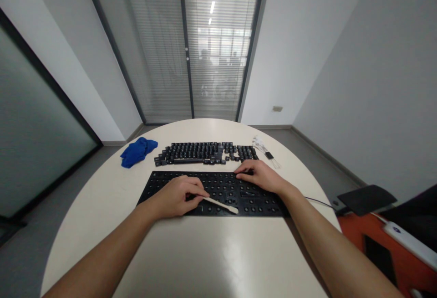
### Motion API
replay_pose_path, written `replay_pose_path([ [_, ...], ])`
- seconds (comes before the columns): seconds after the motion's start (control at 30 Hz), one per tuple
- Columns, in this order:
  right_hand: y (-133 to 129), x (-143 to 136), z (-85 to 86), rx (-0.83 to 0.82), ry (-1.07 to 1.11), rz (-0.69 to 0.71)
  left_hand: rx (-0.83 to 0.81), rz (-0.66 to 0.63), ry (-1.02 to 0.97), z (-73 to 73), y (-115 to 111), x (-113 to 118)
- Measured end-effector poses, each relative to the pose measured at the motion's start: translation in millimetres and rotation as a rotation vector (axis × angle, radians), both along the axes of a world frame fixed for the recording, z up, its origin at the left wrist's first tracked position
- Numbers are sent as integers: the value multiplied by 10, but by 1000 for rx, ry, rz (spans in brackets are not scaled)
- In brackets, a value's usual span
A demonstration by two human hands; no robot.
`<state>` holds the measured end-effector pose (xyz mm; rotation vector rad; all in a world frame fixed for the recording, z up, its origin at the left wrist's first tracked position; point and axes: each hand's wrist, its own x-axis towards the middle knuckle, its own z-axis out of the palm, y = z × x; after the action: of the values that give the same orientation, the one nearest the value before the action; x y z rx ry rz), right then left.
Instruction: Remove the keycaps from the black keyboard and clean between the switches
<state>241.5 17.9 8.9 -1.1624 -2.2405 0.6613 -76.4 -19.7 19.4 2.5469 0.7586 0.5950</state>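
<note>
A black keyboard base with its keycaps off lies flat on the round table. My left hand is over its left half, fingers closed on the end of a thin pale brush. The brush slants to the right, its wider tip over the lower middle of the base. My right hand rests at the base's upper right edge, thumb and fingers apart, with nothing seen in it. Beyond the base, loose black keycaps are laid out in rows.
On the table, a blue cloth lies at the back left and a white cable with a black piece at the back right. A black cord runs off the right edge. An orange chair holds a white power strip.
</note>
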Motion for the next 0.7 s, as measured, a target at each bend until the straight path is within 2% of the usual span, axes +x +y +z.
replay_pose_path([
  [0.2,-7,-5,8,0,0,-8,-62,3,4,25,86,-124],
  [0.43,-24,-18,34,-4,-5,-7,-112,-15,-15,5,83,-114],
  [0.7,-17,-26,33,-13,-8,-11,-22,175,-49,-90,153,-115],
])
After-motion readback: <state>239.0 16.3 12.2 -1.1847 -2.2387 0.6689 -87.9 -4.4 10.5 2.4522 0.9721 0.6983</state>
